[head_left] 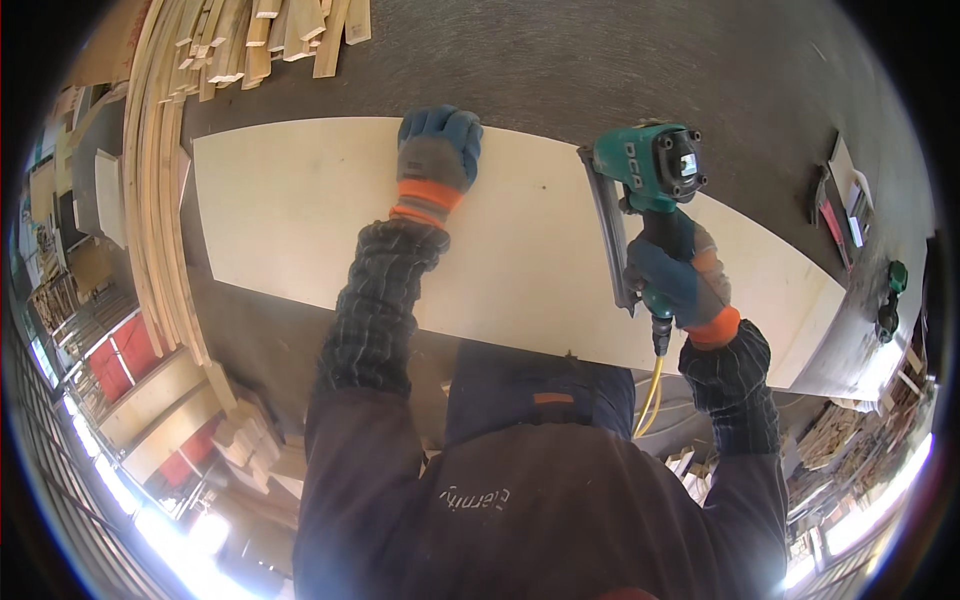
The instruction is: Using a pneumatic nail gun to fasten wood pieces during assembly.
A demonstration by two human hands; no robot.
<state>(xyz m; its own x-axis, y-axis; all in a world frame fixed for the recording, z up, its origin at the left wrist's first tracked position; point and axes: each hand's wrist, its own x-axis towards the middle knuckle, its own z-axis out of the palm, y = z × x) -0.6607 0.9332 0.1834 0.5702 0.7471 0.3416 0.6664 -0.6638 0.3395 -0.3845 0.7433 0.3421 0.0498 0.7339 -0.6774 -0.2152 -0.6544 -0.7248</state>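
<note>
A long pale wooden board (520, 240) lies across the dark worktop in front of me. My left hand (438, 150), in a blue and grey glove with an orange cuff, is closed over the board's far edge. My right hand (680, 275), gloved alike, grips the handle of a green and black pneumatic nail gun (640, 165). The gun's nose and magazine are over the board's right half; whether the nose touches the board I cannot tell. From the handle's lower end a yellow air hose (652, 395) runs down beside my body.
Long wooden strips (155, 220) run along the worktop's left side, with a pile of shorter slats (270, 35) at the far left. On the right lie hand tools with a red part (832, 222) and another green and black tool (890, 300). The dark worktop (480, 70) extends beyond the board.
</note>
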